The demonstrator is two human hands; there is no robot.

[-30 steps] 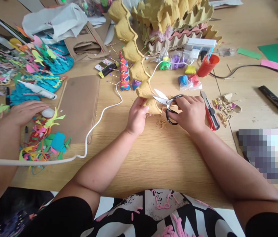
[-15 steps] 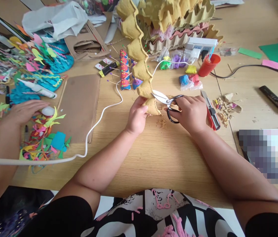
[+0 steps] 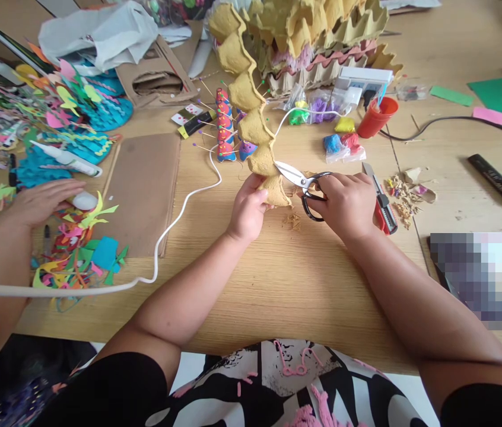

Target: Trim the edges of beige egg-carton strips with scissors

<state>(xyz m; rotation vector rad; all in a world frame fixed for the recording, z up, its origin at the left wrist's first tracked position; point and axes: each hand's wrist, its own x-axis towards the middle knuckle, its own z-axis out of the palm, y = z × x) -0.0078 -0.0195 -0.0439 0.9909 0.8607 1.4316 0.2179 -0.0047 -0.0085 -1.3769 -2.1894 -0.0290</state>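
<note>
The left hand [image 3: 247, 207] has its grip closed on the near end of the yellow egg-carton strip [image 3: 251, 112], which stretches away over the surface [image 3: 242, 284]. The right hand's [image 3: 348, 204] grip is curled through the black handles of the scissors [image 3: 304, 182] — blades together, tips at the strip's edge. Pale lettering runs along the black case [image 3: 497, 179] over to the right — too small for me to read.

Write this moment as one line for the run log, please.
left hand: holds yellow egg-tray strip near its lower end | right hand: holds scissors, blade at strip's edge | beside right hand: box cutter
</note>
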